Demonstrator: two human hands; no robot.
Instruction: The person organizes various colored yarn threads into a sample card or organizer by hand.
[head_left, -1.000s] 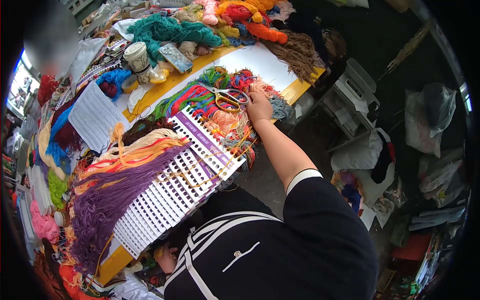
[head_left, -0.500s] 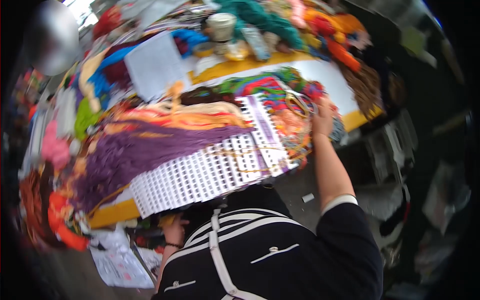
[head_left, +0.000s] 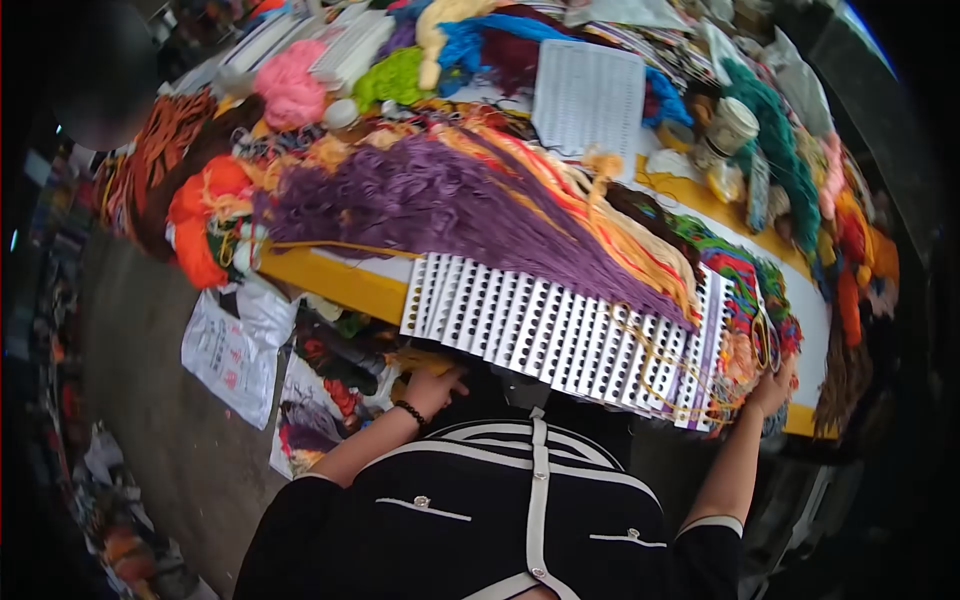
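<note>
Leftward the view has swung; left hand reaches under the table edge, right hand rests on loose yarn beside scissors, grips unclear. Punched cards seem partly threaded, many holes empty.

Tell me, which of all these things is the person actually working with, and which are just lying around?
In hand: left hand below the yellow table edge; right hand on the mixed-colour threads beside the punched white cards; purple yarn lying over those cards.
Lying about: paper cup; printed sheet; pink yarn; teal yarn; papers on the floor.
</note>
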